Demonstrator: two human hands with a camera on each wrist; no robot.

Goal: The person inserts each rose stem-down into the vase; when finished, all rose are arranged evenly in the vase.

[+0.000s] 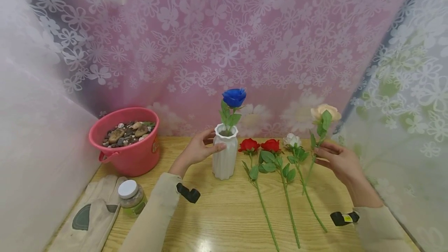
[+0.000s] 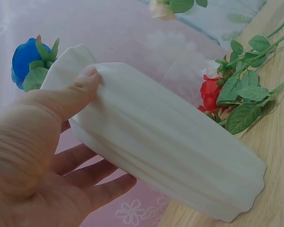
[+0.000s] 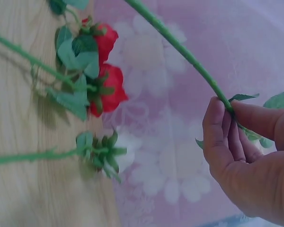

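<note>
A fluted white vase [image 1: 225, 158] stands upright on the table with a blue rose [image 1: 234, 97] in it. My left hand [image 1: 200, 151] holds the vase near its neck, thumb across the front and the other fingers at the far side; in the left wrist view the thumb [image 2: 80, 90] lies along the white wall. On the right, a cream rose [image 1: 325, 112] is raised off the table, and my right hand [image 1: 337, 161] pinches its green stem [image 3: 194, 61] between thumb and fingertips. The right wrist view leaves the cream bloom out.
Two red roses [image 1: 249, 145] and a white rose [image 1: 292, 140] lie between the vase and my right hand. At left stand a pink bucket [image 1: 134, 162] of pebbles and a white-lidded jar [image 1: 132, 197], beside cloth gloves [image 1: 89, 217]. Patterned curtains [image 1: 210, 49] border the table.
</note>
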